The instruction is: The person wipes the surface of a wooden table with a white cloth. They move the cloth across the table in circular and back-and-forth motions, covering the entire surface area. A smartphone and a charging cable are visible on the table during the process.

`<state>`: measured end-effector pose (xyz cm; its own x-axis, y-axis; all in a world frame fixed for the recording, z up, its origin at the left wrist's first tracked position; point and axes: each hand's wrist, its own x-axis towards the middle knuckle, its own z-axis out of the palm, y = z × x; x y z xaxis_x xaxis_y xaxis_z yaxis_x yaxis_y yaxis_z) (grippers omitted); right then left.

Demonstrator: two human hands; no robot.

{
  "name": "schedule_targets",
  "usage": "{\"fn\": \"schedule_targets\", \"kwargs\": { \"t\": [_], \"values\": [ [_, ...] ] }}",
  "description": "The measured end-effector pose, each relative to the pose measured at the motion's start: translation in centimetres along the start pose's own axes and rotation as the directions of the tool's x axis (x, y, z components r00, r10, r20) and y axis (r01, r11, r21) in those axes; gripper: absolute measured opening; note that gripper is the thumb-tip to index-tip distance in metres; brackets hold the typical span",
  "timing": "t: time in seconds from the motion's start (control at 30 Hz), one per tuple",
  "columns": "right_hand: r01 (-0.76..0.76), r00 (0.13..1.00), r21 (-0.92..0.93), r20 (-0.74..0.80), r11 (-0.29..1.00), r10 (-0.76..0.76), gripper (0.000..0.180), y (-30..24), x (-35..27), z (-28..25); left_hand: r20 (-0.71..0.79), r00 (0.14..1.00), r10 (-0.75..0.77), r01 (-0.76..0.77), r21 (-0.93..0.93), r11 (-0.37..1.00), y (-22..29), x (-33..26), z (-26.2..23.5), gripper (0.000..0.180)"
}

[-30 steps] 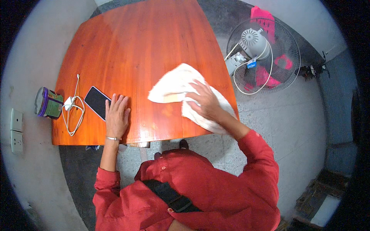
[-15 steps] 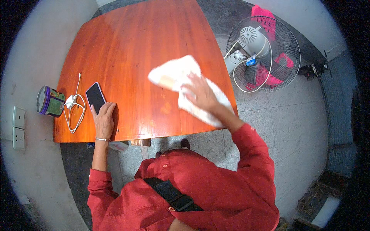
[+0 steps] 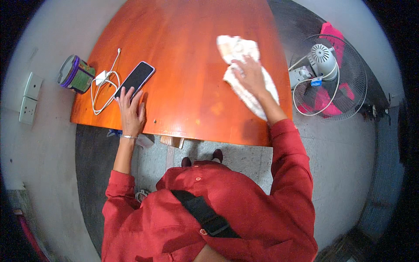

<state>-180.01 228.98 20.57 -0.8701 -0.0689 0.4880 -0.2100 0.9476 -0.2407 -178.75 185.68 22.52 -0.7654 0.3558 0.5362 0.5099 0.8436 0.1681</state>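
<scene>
On the orange-brown wooden table (image 3: 187, 87), my right hand (image 3: 252, 77) presses down on a rumpled white cloth (image 3: 246, 89) near the right edge, its fingers bent over the fabric. A black-screened phone (image 3: 136, 79) with a pale purple edge lies slanted on the left part of the tabletop. My left hand (image 3: 131, 111) reaches over the near edge, fingers apart, its fingertips at the phone's lower end. Whether they grip the phone or only touch it is hard to see. Beside the phone lies a white charger (image 3: 102, 77) with a looped white cable (image 3: 112, 98).
At the table's left edge, by the wall, a green tub with a purple rim (image 3: 80, 75) lies tipped. A fan (image 3: 325, 61) with a wire guard and pink parts stands on the floor to the right. A wall socket (image 3: 28, 110) is at far left.
My right hand has slid the cloth farther away and toward the table's right edge. The phone has turned, its far end swinging right, with my left fingers at its near end. The view has shifted.
</scene>
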Motion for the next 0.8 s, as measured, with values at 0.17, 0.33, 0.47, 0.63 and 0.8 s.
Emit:
{"fn": "schedule_targets", "kwargs": {
  "t": [0.17,0.33,0.47,0.63,0.8],
  "values": [
    [0.286,0.935,0.219,0.148,0.933,-0.321,0.036,-10.7,-4.4,-2.4,-0.144,0.984,-0.103,0.12,0.111,0.987,-2.8,1.0,-0.4,0.07],
    [0.164,0.979,0.134,0.1,0.977,-0.178,0.038,-3.7,-8.5,-5.0,-0.088,0.96,-0.266,0.273,0.084,0.958,-3.7,1.3,-0.5,0.074],
    [-0.125,0.989,-0.109,0.066,0.986,0.132,0.035,3.3,-5.2,-5.7,-0.131,0.967,-0.22,0.236,0.127,0.963,-4.0,1.4,0.3,0.073],
    [0.031,0.997,-0.002,0.063,1.0,-0.031,0.034,-3.1,-0.9,-0.5,-0.101,0.943,-0.318,0.333,0.268,0.904,-4.6,1.6,0.9,0.071],
    [0.311,0.908,0.254,0.206,0.916,-0.366,0.034,-12.4,-4.9,-2.2,-0.115,0.912,-0.393,0.406,0.378,0.832,-5.3,2.2,1.4,0.073]
  ]
}}
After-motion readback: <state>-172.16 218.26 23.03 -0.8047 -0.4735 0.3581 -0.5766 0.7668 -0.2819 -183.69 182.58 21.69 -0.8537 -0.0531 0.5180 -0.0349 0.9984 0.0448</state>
